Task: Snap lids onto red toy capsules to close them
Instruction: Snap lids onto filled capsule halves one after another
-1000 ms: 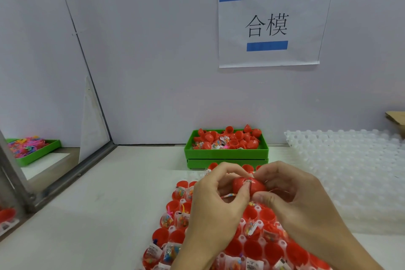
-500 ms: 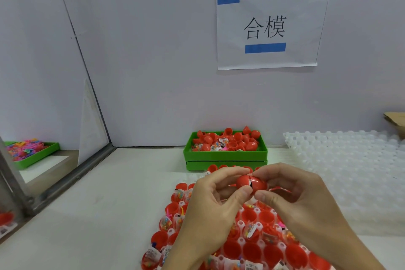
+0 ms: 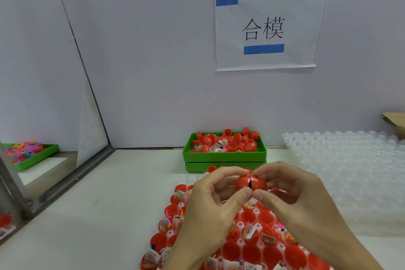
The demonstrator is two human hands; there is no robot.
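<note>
Both hands, left (image 3: pixel 215 199) and right (image 3: pixel 295 195), pinched one red capsule (image 3: pixel 251 182) above the tray (image 3: pixel 252 245); a dark gap showed at its seam.

I see pale lilac walls (image 3: pixel 135 50) meeting at a corner, a taped paper sign (image 3: pixel 267 28), and a white tabletop (image 3: pixel 105 215) below.
</note>
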